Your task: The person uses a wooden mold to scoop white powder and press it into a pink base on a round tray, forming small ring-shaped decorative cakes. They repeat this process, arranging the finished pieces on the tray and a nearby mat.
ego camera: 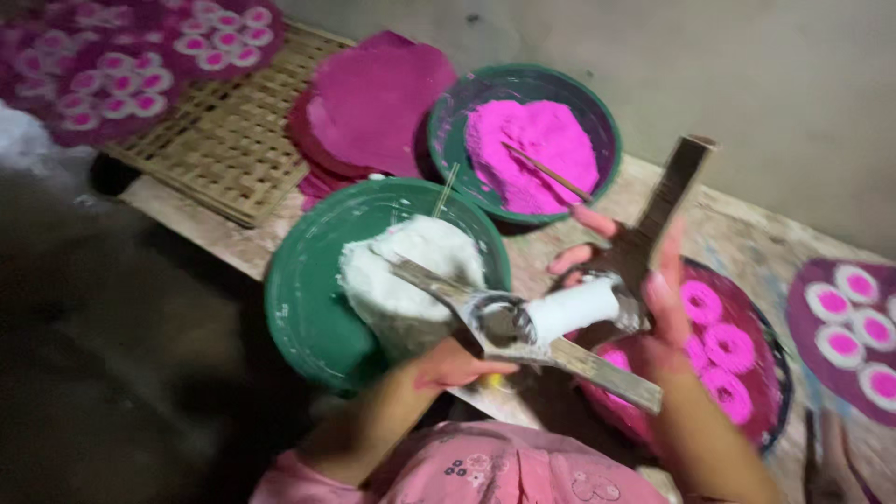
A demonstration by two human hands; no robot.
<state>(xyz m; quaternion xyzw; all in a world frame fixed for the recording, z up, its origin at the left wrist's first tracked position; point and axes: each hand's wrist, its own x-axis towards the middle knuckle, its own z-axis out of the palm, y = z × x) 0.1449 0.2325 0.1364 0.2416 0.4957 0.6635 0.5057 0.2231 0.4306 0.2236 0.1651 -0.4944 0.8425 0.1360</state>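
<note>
My left hand (455,366) grips from below a flat metal press (509,327) that reaches over the green bowl (308,308) of white dough (411,271). A white cylinder (574,308) sticks out of the press's round middle. My right hand (644,294) is wrapped around the far end of that cylinder and the upright lever bar (677,187), fingers behind and thumb in front. Under my right hand lies a round dark-pink sheet (737,411) carrying several bright pink rings (730,347).
A second green bowl (448,121) holds pink dough (532,149) with a thin stick in it. A stack of pink round sheets (369,103) lies beside it on a woven bamboo tray (224,149). More decorated sheets sit at the top left (121,75) and right edge (845,331).
</note>
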